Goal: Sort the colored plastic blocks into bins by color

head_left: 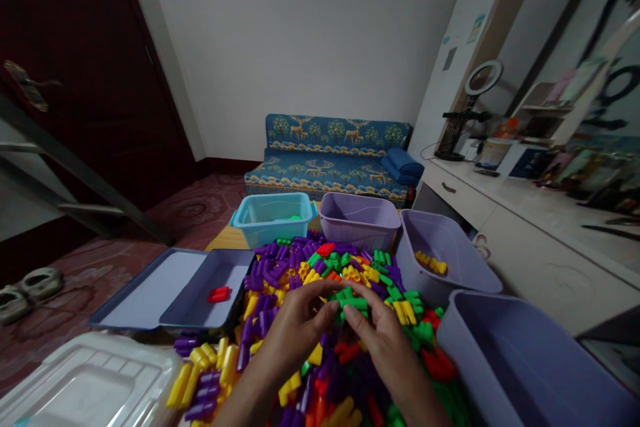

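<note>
A heap of plastic building pieces [320,273] in purple, yellow, green and red covers the table in front of me. My left hand [295,330] and my right hand [385,340] meet over the middle of the heap. Both pinch a green piece [351,298] between their fingertips. Around the heap stand a turquoise bin [273,217] with a green piece inside, a purple bin [359,217], a purple bin [440,260] holding yellow pieces, and a large purple bin [525,360] at the near right. A flat grey tray [200,290] at the left holds one red piece [219,293].
A clear plastic lid [85,380] lies at the near left. A patterned blue sofa [325,157] stands against the far wall. A white counter [530,213] with a ring light and clutter runs along the right. A dark door [85,80] and slippers [30,287] are at the left.
</note>
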Demonstrator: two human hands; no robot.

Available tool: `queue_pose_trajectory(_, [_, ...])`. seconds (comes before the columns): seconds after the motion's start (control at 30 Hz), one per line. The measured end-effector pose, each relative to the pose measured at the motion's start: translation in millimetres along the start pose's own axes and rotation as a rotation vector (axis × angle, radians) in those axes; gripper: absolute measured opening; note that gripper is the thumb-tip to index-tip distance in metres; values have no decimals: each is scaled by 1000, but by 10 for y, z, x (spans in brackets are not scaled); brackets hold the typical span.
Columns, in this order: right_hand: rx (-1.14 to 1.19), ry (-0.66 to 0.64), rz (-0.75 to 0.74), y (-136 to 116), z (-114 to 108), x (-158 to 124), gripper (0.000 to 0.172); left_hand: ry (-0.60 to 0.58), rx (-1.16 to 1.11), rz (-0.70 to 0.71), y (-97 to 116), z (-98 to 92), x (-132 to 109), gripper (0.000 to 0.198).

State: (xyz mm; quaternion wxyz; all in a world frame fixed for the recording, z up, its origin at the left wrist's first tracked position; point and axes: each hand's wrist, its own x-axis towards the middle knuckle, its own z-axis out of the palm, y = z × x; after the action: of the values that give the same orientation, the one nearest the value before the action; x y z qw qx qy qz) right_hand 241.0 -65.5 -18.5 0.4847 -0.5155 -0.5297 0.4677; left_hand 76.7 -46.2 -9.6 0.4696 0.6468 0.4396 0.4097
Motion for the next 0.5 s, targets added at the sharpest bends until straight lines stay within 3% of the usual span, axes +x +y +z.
queue_pose_trajectory(0.13, [111,35,14,-99,31,222,60,50,-57,61,123,-3,303,44])
queue_pose_trajectory(0.27, [246,42,44,-114,188,489,60,61,-55,43,72,-102,567,42])
queue_pose_trajectory(0.37, [376,31,153,-113,422,760,44,72,-108,-98,6,-312,728,43])
queue_pose_trajectory(0.5, [419,-37,285,-269,838,1308,11,119,-201,-311,64,-784,1030,45])
